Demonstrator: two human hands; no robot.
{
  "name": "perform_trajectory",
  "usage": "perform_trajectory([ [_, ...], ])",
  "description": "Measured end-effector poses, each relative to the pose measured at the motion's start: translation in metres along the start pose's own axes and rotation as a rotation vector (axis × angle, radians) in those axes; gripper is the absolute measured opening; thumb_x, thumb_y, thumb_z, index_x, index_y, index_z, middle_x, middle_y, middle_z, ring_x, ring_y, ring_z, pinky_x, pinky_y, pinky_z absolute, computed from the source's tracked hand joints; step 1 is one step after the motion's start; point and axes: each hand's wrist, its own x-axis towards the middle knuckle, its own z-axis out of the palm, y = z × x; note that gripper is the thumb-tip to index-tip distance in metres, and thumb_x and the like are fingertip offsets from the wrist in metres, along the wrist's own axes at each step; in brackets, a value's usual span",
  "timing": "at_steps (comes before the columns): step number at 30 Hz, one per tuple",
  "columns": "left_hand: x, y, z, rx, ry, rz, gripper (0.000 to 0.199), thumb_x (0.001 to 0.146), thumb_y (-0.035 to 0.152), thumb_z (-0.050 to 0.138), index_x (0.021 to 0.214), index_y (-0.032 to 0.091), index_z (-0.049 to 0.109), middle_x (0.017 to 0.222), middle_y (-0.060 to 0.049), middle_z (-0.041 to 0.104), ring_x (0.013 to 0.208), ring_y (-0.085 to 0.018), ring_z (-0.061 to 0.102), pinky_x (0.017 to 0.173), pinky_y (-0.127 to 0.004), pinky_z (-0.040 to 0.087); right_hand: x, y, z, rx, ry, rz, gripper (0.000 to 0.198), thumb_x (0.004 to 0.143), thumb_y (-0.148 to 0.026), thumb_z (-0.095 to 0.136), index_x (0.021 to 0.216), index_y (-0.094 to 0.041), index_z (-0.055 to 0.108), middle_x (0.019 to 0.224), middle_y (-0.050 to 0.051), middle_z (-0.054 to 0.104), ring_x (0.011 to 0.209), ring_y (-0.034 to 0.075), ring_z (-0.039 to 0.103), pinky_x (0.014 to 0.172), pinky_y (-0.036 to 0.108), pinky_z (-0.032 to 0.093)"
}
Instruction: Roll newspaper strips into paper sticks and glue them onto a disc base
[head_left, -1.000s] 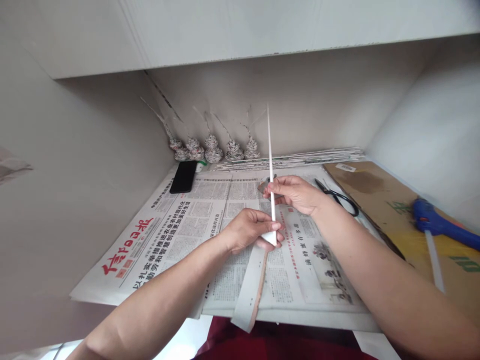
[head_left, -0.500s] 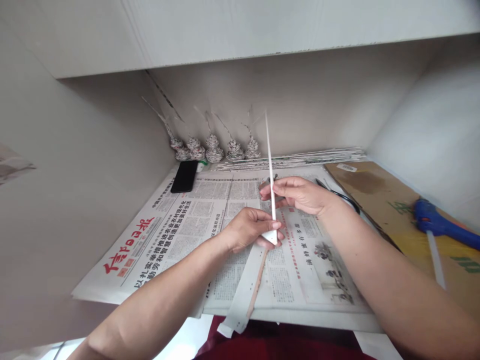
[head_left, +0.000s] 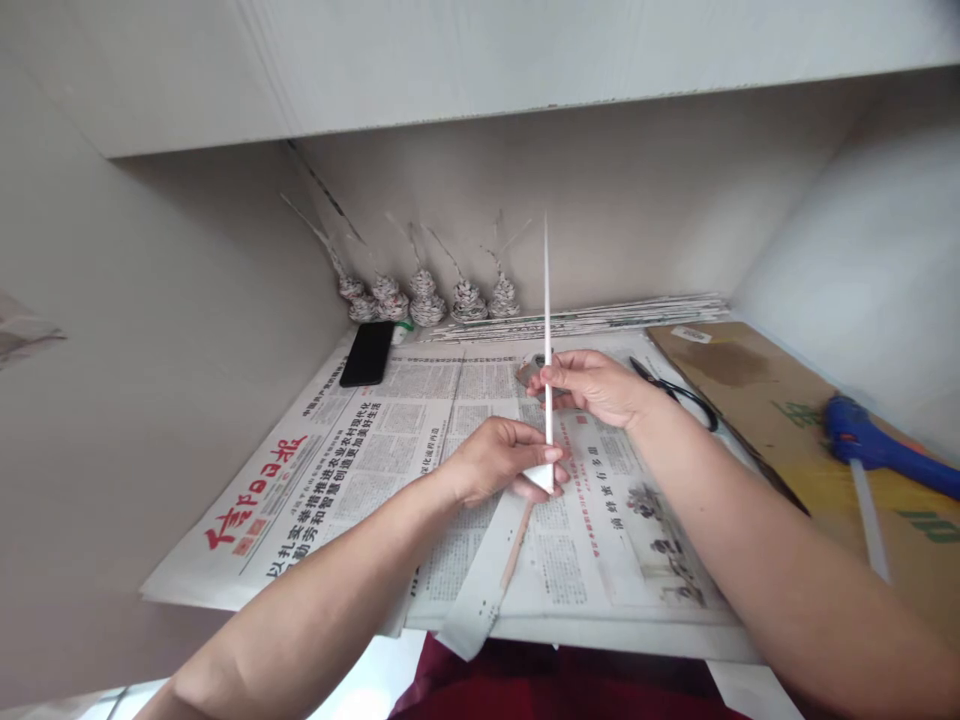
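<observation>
Paper roll (head_left: 547, 315): upper pt rolled, I'd say; tail strip (head_left: 481, 575) flat, not yet rolled.
L hand (head_left: 499, 462): grip pinching roll nr base.
R hand (head_left: 592, 388): grip pinching it higher.

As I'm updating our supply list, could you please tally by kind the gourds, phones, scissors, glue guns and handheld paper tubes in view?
Gourds: 5
Phone: 1
Scissors: 1
Glue gun: 1
Paper tube: 1
Total: 9

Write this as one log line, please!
left hand: holds white roll low | right hand: pinches it higher | strip: extends below left hand
</observation>
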Motion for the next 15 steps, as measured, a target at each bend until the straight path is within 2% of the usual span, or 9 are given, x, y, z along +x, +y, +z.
perform_trajectory([
  [4,-0.0008,0.0008,0.0008,0.004,0.004,0.002,0.03,0.074,0.034,0.072,0.09,0.009,0.068,0.082,-0.01,0.069,0.071,-0.019,0.069,0.057,-0.027,0.054,-0.001,-0.001,-0.0002,-0.006,-0.131,0.011,0.025,0.078,-0.037,0.07,0.093,-0.017,0.072,0.1,0.008,0.068,0.1,0.022,0.061,0.081,0.035,0.052],
  [9,-0.0007,0.0002,0.0004,0.012,-0.008,0.0,0.031,0.073,0.034,0.072,0.091,0.009,0.068,0.082,-0.01,0.069,0.07,-0.018,0.068,0.057,-0.027,0.054,-0.0005,-0.0013,0.0006,0.003,0.036,-0.012,0.021,0.074,-0.035,0.074,0.08,-0.016,0.071,0.088,0.007,0.069,0.09,0.019,0.063,0.074,0.031,0.052],
  [13,-0.0003,0.0001,-0.0007,0.009,-0.009,0.011,0.031,0.074,0.034,0.071,0.093,0.009,0.068,0.083,-0.01,0.069,0.071,-0.019,0.069,0.057,-0.028,0.054,-0.0024,-0.0021,-0.002,-0.017,-0.117,-0.013,0.026,0.079,-0.037,0.069,0.096,-0.017,0.071,0.101,0.009,0.068,0.098,0.021,0.062,0.079,0.034,0.052],
  [15,-0.0003,0.0,-0.0011,0.008,-0.019,0.005,0.031,0.074,0.034,0.071,0.093,0.009,0.068,0.084,-0.011,0.069,0.072,-0.019,0.069,0.057,-0.028,0.054,-0.0024,-0.0011,-0.0035,-0.017,-0.137,-0.001,0.025,0.077,-0.035,0.071,0.094,-0.016,0.072,0.099,0.009,0.069,0.098,0.021,0.062,0.081,0.035,0.051],
])
